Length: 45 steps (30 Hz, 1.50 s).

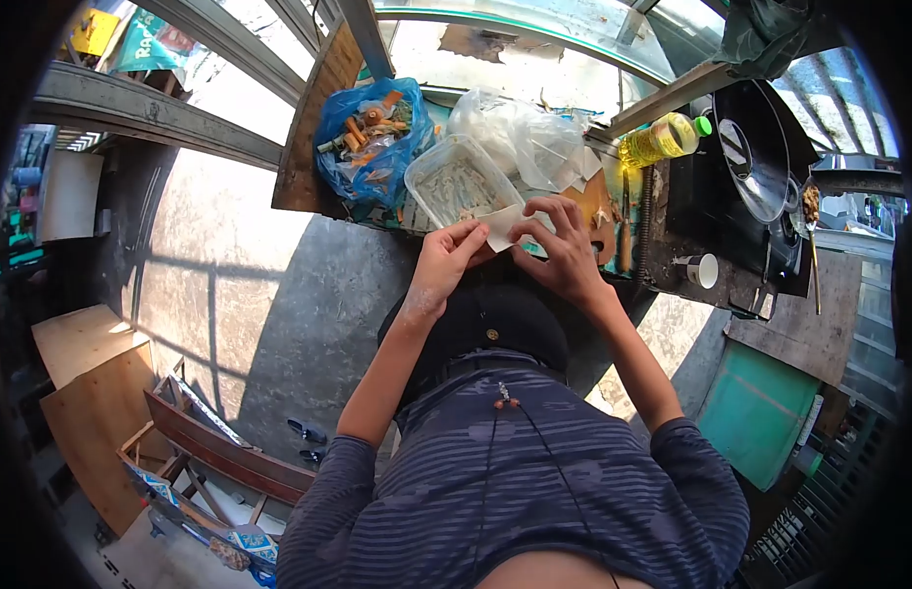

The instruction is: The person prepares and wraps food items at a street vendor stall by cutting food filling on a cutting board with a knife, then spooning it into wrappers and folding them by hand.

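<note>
A thin, pale wrapper-like sheet (502,226) is held up in front of my waist. My left hand (444,267) pinches its left side between thumb and fingers. At its right edge, my right hand (564,253) has curled fingers closed on it. Just beyond the sheet is a clear plastic tub (438,169) with a thin whitish residue or filling inside; its near corner is partly hidden by the sheet. To the right of the tub lies a wooden cutting board (601,211), partly covered by my right hand and some pale scraps.
A blue plastic bag (333,123) of orange peelings stands left of the tub. Behind are clear plastic bags (524,133). At right are a yellow oil bottle (662,140), a dark pan (755,147), a white cup (703,271) and a long-handled spoon (815,255).
</note>
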Each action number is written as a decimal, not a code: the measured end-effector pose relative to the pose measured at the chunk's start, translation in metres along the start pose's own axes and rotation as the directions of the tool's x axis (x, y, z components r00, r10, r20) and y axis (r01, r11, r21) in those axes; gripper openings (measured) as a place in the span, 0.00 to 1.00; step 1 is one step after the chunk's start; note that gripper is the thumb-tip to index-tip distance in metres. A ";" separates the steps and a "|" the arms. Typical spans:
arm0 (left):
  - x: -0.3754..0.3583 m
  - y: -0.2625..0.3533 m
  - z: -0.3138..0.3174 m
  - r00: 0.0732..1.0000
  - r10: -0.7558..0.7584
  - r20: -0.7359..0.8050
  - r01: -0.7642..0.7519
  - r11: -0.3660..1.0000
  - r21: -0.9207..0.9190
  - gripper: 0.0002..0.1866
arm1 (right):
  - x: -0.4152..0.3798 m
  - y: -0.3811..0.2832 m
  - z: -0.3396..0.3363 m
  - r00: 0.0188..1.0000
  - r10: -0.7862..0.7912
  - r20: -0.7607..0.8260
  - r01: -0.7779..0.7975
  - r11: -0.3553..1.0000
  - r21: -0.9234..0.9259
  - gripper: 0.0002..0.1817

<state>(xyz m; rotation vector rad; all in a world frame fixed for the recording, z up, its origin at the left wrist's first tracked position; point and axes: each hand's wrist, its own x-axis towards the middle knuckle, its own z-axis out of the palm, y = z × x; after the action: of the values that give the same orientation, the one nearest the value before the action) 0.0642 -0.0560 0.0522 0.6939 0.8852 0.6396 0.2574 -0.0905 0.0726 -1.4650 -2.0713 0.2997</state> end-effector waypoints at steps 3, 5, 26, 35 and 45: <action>0.001 -0.003 -0.012 1.000 0.024 -0.010 -0.023 0.999 0.022 0.15 | 0.008 -0.009 0.007 0.994 0.103 0.047 -0.104 0.994 0.014 0.11; 0.002 -0.003 -0.022 0.999 0.028 -0.038 -0.028 1.000 0.001 0.15 | 0.009 -0.011 0.014 0.985 0.166 0.045 -0.167 0.986 0.019 0.13; 0.018 -0.027 -0.112 0.967 -0.191 -0.169 0.198 0.980 0.024 0.15 | -0.009 0.017 0.071 0.691 0.653 0.309 -0.592 0.757 -0.275 0.18; 0.024 -0.046 -0.095 0.974 -0.215 -0.075 0.224 0.964 0.144 0.15 | 0.000 0.020 0.091 0.833 0.480 0.275 -0.412 0.870 -0.271 0.11; 0.030 -0.048 -0.100 0.977 -0.200 -0.072 0.207 0.971 0.116 0.15 | 0.003 0.051 0.114 0.565 0.549 0.616 -0.807 0.523 0.274 0.14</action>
<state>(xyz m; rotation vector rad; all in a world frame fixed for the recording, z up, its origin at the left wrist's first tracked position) 0.0034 -0.0359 -0.0432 0.6858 1.0431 0.4264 0.2314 -0.0523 -0.0433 -1.9019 -1.3313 1.5749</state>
